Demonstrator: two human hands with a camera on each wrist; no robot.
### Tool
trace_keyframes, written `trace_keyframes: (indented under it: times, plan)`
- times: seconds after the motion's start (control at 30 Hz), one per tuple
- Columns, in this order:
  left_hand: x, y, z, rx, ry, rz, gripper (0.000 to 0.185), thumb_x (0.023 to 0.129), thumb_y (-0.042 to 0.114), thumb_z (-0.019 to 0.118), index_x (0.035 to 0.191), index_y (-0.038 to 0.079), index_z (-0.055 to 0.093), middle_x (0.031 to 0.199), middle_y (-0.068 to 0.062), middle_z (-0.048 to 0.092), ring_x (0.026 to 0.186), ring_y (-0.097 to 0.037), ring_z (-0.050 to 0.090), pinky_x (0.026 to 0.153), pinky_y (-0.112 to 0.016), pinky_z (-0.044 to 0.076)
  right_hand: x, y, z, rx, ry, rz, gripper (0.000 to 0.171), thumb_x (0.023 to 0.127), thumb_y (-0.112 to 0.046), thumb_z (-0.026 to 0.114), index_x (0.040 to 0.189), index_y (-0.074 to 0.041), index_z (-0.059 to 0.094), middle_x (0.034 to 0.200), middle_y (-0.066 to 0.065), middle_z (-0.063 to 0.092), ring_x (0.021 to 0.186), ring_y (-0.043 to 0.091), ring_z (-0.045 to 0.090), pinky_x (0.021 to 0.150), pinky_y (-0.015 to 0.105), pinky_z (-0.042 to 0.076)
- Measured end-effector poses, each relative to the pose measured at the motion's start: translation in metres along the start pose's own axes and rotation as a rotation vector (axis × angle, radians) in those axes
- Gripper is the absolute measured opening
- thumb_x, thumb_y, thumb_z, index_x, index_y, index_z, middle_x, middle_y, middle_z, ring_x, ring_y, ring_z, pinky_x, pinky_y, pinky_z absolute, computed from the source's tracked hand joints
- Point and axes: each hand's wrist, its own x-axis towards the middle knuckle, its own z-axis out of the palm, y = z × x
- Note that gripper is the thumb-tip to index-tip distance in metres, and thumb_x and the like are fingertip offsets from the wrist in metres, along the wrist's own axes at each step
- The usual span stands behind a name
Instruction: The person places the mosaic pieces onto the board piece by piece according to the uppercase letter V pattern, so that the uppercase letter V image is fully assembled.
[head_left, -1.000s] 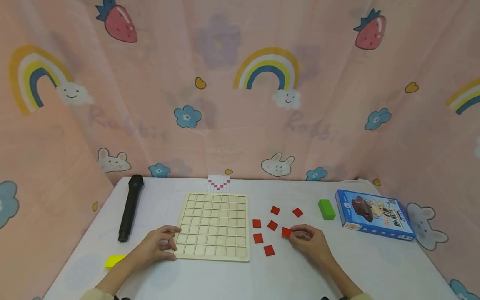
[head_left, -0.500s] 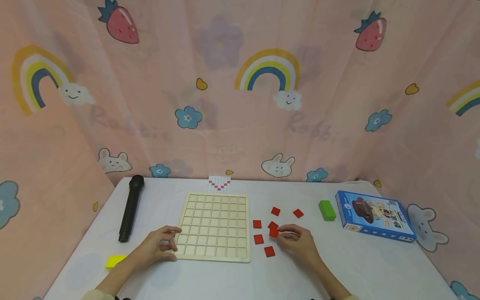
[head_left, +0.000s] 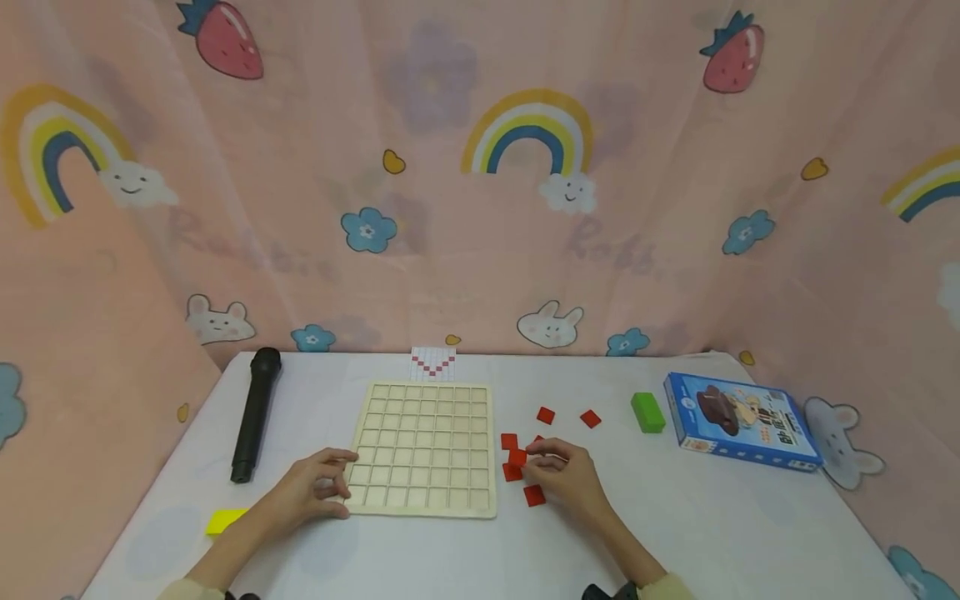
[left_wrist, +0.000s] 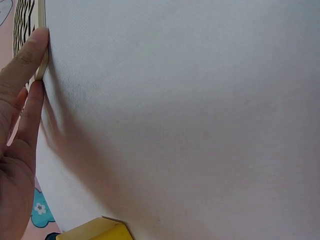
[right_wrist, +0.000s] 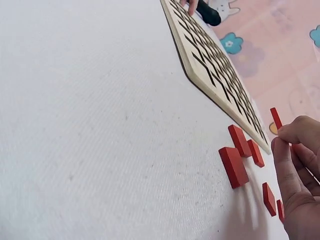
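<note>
A pale wooden grid board point(head_left: 423, 442) lies flat on the white table point(head_left: 480, 550). My left hand point(head_left: 339, 485) rests on its near-left corner with relaxed fingers; in the left wrist view the thumb point(left_wrist: 27, 55) lies against the board's edge point(left_wrist: 41, 20). My right hand point(head_left: 531, 457) pinches a red square tile point(head_left: 517, 457) just off the board's right edge, above other loose red tiles point(head_left: 534, 495). The right wrist view shows the held tile point(right_wrist: 276, 119) at my fingertips point(right_wrist: 292, 132), with loose tiles point(right_wrist: 232, 167) lying below it.
A black microphone point(head_left: 254, 414) lies left of the board. A yellow block point(head_left: 226, 521) sits near the front-left edge. A green block point(head_left: 647, 412) and a blue box point(head_left: 738, 422) are at the right. A small red-and-white pattern card point(head_left: 432, 363) stands behind the board.
My right hand has carried the red tile leftward, from right of the loose tiles to close beside the board's right edge. The left hand has stayed on the board's corner.
</note>
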Motion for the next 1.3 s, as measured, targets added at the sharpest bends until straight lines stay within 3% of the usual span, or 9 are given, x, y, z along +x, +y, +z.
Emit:
trace_keyframes:
  times: [0.23,0.47,0.7,0.97,1.2,1.3]
  plan:
    - [-0.001,0.000,-0.001,0.011,0.002,-0.005,0.022,0.067,0.016,0.084,0.074,0.012,0.064,0.134,-0.016,0.049,0.126,-0.046,0.041,0.093,-0.029,0.053,0.000,-0.005,0.012,-0.065,0.015,-0.032,0.020,0.082,0.000,0.071,0.102,-0.003,0.067,0.098,0.008,0.066,0.083,0.020,0.068,0.074,0.028,0.060]
    - [0.003,-0.001,-0.002,0.018,0.007,-0.003,0.022,0.066,0.014,0.085,0.073,0.012,0.064,0.134,-0.017,0.049,0.127,-0.047,0.040,0.094,-0.030,0.052,-0.001,-0.009,0.018,-0.023,-0.015,-0.051,0.020,0.082,0.001,0.072,0.102,-0.001,0.067,0.099,0.010,0.067,0.083,0.021,0.069,0.073,0.023,0.059]
    - [0.000,-0.001,-0.001,-0.047,-0.003,-0.022,0.024,0.066,0.014,0.084,0.074,0.008,0.062,0.135,-0.020,0.046,0.128,-0.049,0.037,0.091,-0.026,0.054,-0.003,-0.007,0.028,-0.020,-0.040,-0.087,0.021,0.080,0.001,0.073,0.100,0.001,0.067,0.099,0.013,0.067,0.084,0.023,0.069,0.065,0.016,0.056]
    - [-0.001,0.000,0.000,-0.073,-0.002,-0.019,0.022,0.068,0.014,0.083,0.074,0.008,0.063,0.136,-0.019,0.046,0.128,-0.048,0.037,0.091,-0.025,0.053,-0.003,-0.011,0.043,-0.049,-0.070,-0.075,0.022,0.082,-0.007,0.074,0.103,-0.002,0.067,0.098,0.009,0.068,0.083,0.020,0.068,0.074,0.017,0.057]
    - [-0.001,-0.004,0.000,-0.074,-0.006,-0.002,0.021,0.069,0.015,0.083,0.074,0.009,0.064,0.136,-0.019,0.046,0.128,-0.048,0.037,0.091,-0.025,0.053,-0.007,-0.024,0.053,-0.006,-0.116,-0.107,0.023,0.081,0.002,0.072,0.103,0.007,0.065,0.097,0.020,0.067,0.083,0.031,0.067,0.070,0.017,0.056]
    - [0.000,-0.005,0.001,-0.082,-0.009,0.001,0.020,0.069,0.017,0.083,0.075,0.009,0.065,0.136,-0.019,0.046,0.128,-0.047,0.038,0.092,-0.025,0.053,-0.007,-0.023,0.056,-0.007,-0.128,-0.109,0.023,0.080,0.002,0.072,0.102,0.005,0.065,0.098,0.019,0.066,0.083,0.028,0.068,0.070,0.017,0.056]
